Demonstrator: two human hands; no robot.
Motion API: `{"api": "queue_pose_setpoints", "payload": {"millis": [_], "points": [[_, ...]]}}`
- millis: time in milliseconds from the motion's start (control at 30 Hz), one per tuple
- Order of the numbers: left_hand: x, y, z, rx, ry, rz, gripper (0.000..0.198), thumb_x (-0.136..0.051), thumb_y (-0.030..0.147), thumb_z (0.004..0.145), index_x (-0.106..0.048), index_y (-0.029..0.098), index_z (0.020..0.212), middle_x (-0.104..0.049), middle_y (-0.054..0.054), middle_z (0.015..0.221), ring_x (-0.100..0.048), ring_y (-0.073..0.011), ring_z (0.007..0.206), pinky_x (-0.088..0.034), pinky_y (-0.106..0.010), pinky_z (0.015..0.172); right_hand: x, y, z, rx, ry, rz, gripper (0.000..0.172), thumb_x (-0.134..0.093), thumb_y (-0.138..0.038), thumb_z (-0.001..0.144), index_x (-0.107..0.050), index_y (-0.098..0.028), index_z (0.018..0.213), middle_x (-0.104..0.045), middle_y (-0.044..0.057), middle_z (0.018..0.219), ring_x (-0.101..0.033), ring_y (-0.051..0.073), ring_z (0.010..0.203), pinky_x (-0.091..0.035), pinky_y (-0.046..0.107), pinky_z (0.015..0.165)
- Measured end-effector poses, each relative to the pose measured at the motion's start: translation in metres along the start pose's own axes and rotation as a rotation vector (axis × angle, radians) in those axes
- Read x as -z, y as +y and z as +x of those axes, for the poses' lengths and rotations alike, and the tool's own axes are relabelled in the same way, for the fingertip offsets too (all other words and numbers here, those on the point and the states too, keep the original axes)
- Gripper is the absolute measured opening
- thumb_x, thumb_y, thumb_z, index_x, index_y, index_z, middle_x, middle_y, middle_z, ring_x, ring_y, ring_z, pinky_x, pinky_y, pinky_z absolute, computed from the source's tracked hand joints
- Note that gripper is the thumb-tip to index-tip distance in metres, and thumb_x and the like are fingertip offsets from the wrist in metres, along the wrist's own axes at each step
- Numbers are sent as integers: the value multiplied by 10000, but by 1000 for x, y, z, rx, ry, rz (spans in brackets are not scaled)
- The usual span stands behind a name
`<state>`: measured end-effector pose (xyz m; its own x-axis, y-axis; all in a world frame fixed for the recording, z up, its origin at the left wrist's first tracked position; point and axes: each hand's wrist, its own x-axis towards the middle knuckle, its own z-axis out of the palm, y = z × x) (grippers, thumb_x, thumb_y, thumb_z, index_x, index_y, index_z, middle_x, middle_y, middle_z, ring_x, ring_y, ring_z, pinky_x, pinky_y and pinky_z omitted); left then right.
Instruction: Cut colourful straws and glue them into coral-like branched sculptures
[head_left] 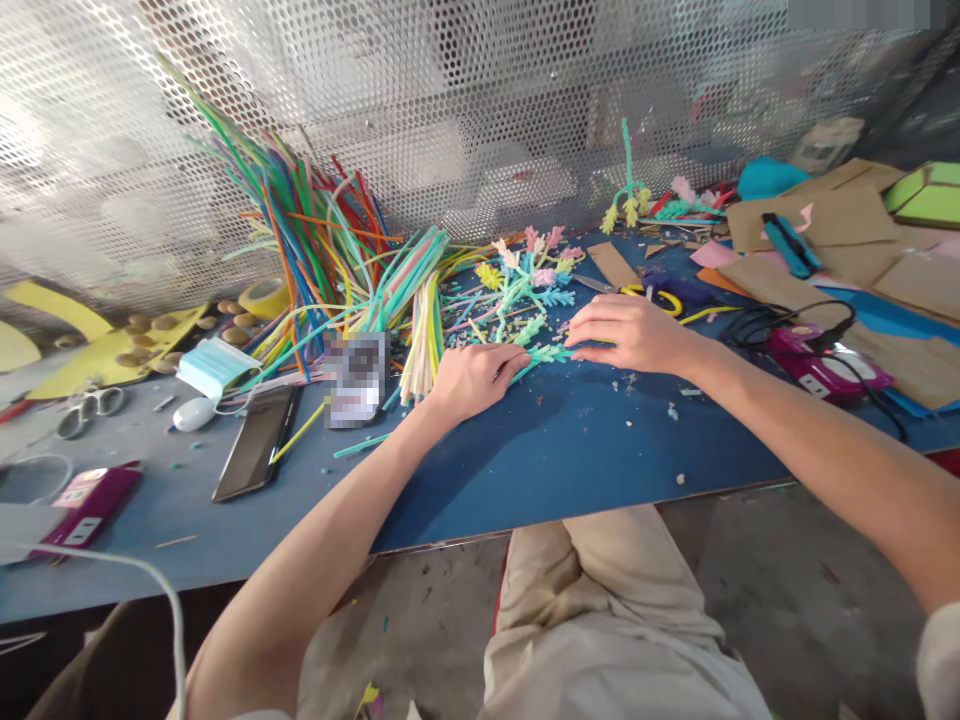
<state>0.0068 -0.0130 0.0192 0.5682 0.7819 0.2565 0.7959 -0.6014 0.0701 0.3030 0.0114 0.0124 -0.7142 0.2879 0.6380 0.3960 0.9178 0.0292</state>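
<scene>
Fingers of both the left hand and right hand pinch a green pipe-cleaner sprig between them.

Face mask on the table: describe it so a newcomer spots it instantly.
Start at the tall fan of coloured straws leaning against the perforated metal wall. Below-left, on the grey table, lies the face mask, beside a dark phone. It is the only pale-blue pleated cloth there.

Bright, diffuse light comes through the perforated metal screen at the back, which glares white at upper left. Shadows on the blue tabletop are soft. Wide-angle distortion bends the edges; the corners blur slightly.
</scene>
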Motion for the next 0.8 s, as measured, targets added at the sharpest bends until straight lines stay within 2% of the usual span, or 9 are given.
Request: {"api": "queue_pose_setpoints", "payload": {"millis": [200, 267, 333, 400, 500, 567, 667, 733, 800], "points": [[1, 1, 1, 24, -16, 3, 397, -421, 456, 1094, -776, 296, 1017, -803, -39, 946, -735, -215, 848, -401, -287, 615, -1, 4, -5, -48, -66, 145, 200, -600, -332, 1064, -766, -226, 1029, -779, 44, 1006, -727, 187, 979, -582, 348, 893], [1, 1, 1, 56, -17, 9, 392, -424, 460, 1091, -772, 297, 1018, -805, -38, 945, -729, -215, 817, -397, -285, 615, 0, 2, -6, -87, -52, 186, 209, -631, -392, 1046, -763, -231, 1071, -779, 50, 1037, -727, 192, 980, -582, 351, 896], [1, 1, 1, 90, -18, 20, 400, -416, 470, 1091, -768, 295, 1018, -803, -40, 934, -723, -217, 788, -390, -286, 609, 0, -3, -4, -148, 10, 239, 269, -682, -460, 1007, -748, -242, 1148, -768, 55, 1078, -713, 181, 904, -585, 345, 842], [0, 0, 2, 115, -13, 28, 420, -399, 486, 1094, -761, 290, 1012, -797, -42, 912, -719, -218, 765, -379, -285, 600, 1, -9, 1, -250, 147, 296, 328, -696, -508, 986, -729, -254, 1191, -752, 51, 1075, -683, 161, 810, -574, 335, 767], [0, 0, 1, 132, 2, 20, 445, -372, 491, 1102, -753, 280, 1013, -793, -45, 893, -719, -214, 758, -373, -283, 596, 10, -7, 11, -457, 515, 372, 351, -565, -554, 1047, -686, -259, 1192, -728, 49, 1007, -606, 133, 662, -524, 332, 628], [1, 0, 1, 136, 10, 1, 454, -355, 480, 1109, -752, 278, 1021, -795, -42, 896, -722, -209, 767, -376, -280, 598, 25, 6, 13, -563, 719, 369, 411, -428, -600, 1081, -642, -279, 1224, -723, 74, 1039, -531, 130, 604, -457, 348, 536], [2, 1, 0, 145, 6, -7, 460, -342, 474, 1112, -750, 280, 1029, -798, -39, 908, -718, -203, 761, -375, -276, 598, 55, 35, 3, -617, 839, 265, 461, -375, -674, 1059, -607, -335, 1271, -726, 105, 1184, -520, 170, 661, -402, 389, 520], [2, 1, 0, 154, -1, 10, 460, -342, 482, 1110, -748, 283, 1025, -796, -40, 902, -710, -205, 740, -375, -275, 596, 71, 53, -9, -661, 941, 279, 409, -488, -684, 1021, -644, -367, 1226, -736, 69, 1224, -544, 199, 707, -392, 421, 534], [1, 0, 0, 156, -4, 27, 466, -345, 500, 1107, -748, 285, 1018, -789, -41, 875, -705, -206, 724, -376, -272, 595, 74, 63, -22, -656, 959, 299, 341, -548, -670, 1000, -683, -410, 1174, -757, 20, 1178, -547, 219, 707, -359, 448, 528]]}}
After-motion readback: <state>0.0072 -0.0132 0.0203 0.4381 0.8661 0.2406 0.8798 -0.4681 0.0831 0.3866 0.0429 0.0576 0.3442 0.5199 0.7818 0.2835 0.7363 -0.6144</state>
